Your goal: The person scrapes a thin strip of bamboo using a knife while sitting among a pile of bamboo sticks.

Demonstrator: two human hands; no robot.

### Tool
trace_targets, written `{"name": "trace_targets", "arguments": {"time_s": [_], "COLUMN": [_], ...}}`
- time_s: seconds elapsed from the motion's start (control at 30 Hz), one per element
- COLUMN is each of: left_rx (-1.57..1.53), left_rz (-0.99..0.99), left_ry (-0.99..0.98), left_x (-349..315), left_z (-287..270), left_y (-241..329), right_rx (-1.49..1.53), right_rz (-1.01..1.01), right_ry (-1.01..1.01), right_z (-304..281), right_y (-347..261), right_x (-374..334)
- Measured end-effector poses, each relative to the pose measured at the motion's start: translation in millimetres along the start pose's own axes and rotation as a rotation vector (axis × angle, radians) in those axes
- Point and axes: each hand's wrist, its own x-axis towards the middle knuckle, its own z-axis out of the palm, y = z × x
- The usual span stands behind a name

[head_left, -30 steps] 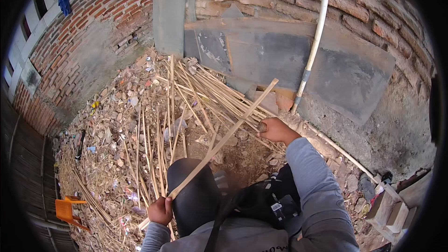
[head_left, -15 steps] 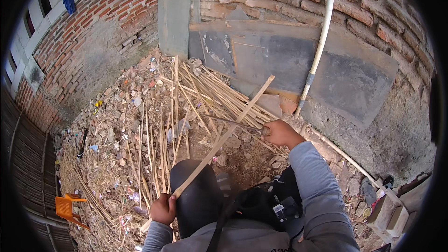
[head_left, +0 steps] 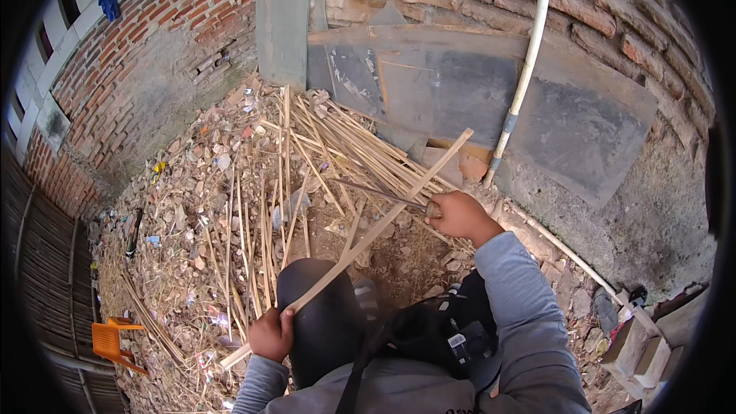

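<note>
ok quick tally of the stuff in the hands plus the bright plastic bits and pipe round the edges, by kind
bamboo slat in left hand: 1
knife in right hand: 1
orange stool: 1
white pipe: 1
total: 4
The loose bamboo sticks in the pile overlap too much to count.

Blade handle hidden inside right hand; bamboo strip lower part behind knee.
</note>
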Motion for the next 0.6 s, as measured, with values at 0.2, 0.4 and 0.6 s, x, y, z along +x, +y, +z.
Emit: {"name": "trace_targets", "arguments": {"time_s": [0.2,0.4,0.6], "left_rx": [-0.110,-0.105,-0.250], "left_rz": [-0.024,-0.039,-0.093], "left_ry": [-0.045,-0.036,-0.078], "left_x": [5.1,5.6,-9.5], "left_z": [8.0,9.1,-1.2], "left_y": [-10.2,-12.5,-17.6], "right_rx": [0.133,0.064,0.173], "right_rz": [-0.124,-0.106,-0.129], "right_ry": [-0.123,-0.026,-0.029], "right_z": [10.2,14.4,18.8], "right_y": [10.1,2.2,9.3], "right_x": [6.8,5.6,6.1]}}
